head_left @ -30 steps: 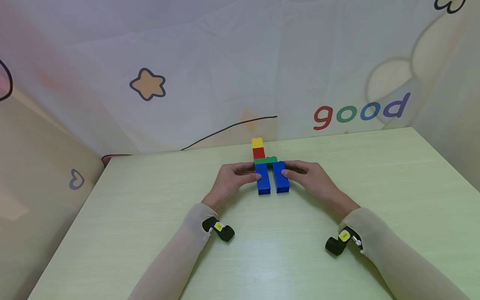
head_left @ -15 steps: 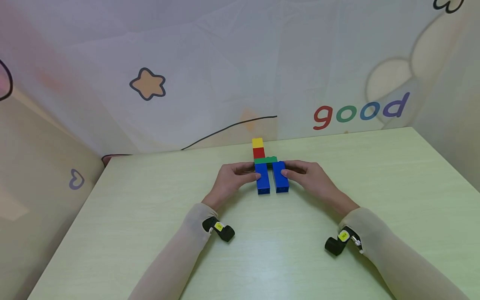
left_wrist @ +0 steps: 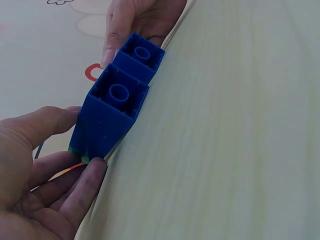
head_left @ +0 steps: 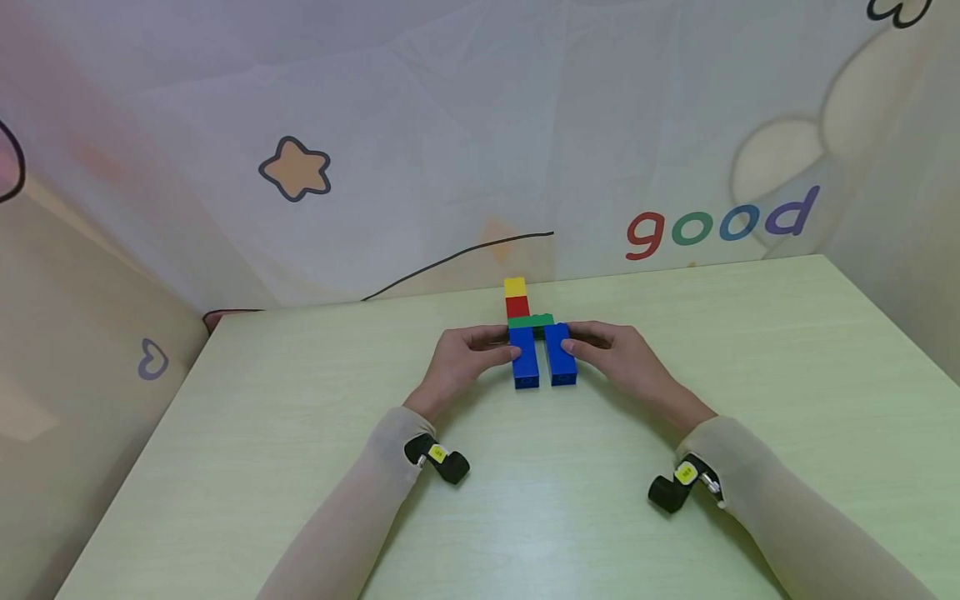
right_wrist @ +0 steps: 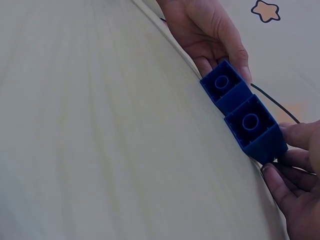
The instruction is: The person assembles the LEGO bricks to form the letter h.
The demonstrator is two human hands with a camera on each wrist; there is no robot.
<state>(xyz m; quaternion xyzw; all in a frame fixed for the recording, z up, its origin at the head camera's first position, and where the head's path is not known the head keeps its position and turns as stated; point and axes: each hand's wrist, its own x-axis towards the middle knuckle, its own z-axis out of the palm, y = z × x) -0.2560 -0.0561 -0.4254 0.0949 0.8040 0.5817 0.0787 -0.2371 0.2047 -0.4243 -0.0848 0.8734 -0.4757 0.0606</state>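
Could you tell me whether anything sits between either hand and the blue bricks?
Nothing visible does: the left hand already touches the left blue brick, and the right hand touches the right blue brick.

In both wrist views, the yellow and red bricks stay hidden behind the blue bricks (left_wrist: 112,117).

Desk (head_left: 300,433): a pale yellow-green top with a faint wood grain is seen filling the lower half of the head view.
Far edge: it is met by a printed cloth backdrop across the middle of the frame.
Brick assembly (head_left: 534,342): it is laid flat on the desk at centre frame, near the far edge.
Assembly parts: two blue bricks are set side by side nearest the viewer; green, red and yellow bricks are joined beyond them.
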